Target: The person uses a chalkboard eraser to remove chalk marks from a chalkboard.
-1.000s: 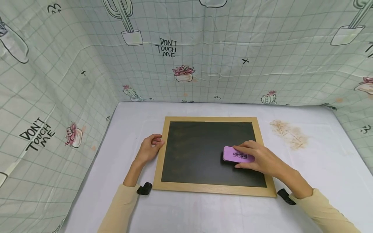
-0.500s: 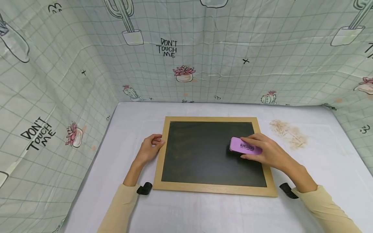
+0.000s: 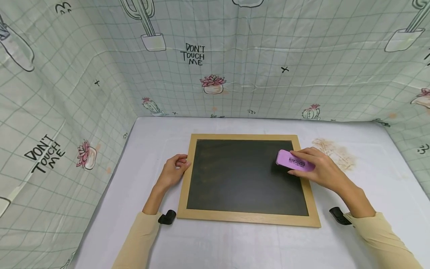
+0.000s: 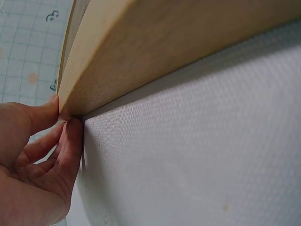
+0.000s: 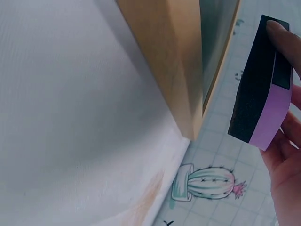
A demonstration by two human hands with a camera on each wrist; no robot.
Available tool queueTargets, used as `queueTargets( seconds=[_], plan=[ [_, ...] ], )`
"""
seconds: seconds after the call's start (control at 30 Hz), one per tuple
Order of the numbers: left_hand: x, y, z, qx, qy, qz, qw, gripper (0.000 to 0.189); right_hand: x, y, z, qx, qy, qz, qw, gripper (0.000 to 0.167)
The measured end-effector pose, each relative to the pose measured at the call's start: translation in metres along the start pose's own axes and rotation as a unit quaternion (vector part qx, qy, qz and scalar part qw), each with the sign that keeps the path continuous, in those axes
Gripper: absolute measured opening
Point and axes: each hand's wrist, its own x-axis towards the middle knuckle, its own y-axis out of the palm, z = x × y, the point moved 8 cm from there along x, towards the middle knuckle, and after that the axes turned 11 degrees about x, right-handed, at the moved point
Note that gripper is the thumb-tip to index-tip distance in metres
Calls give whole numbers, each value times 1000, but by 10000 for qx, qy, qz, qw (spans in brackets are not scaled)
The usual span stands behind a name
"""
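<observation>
A chalkboard (image 3: 242,179) with a pale wooden frame (image 3: 248,216) lies flat on the white-covered table. At the frame's left side, my left hand (image 3: 172,172) pinches the edge; in the left wrist view its thumb is on the frame (image 4: 89,70) with a fingertip at the lower edge. My right hand (image 3: 322,168) grips a purple magnetic eraser (image 3: 291,160) by its long sides, over the board's upper right part. The right wrist view shows the eraser (image 5: 265,94) raised off the board, its black felt underside exposed.
Brown smudges (image 3: 336,153) mark the white tablecloth (image 3: 235,246) right of the board. A cloth backdrop (image 3: 255,74) with a grid and cactus drawings stands behind and at the sides. Black wrist devices (image 3: 340,216) sit by both sleeves.
My right hand has moved right and toward the board's far side with the eraser, from the middle right to the right frame edge. My left hand stays at the left edge.
</observation>
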Motion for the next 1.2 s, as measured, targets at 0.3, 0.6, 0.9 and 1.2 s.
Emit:
queueTargets(
  seconds=[0.3,0.6,0.9,1.2],
  plan=[
    [0,1,0,51,-52,30,10000,36,-9,-22,-18,-68,254,-195,9995,66],
    [1,2,1,-7,-142,71,9999,38,-22,-48,-37,-303,663,-601,9955,69],
    [1,3,3,-25,-87,33,10000,36,-39,-71,-62,-609,1369,-896,9846,70],
    [0,2,3,-18,-4,-77,10000,35,-52,-78,-86,-867,1891,-754,9752,62]
  ],
)
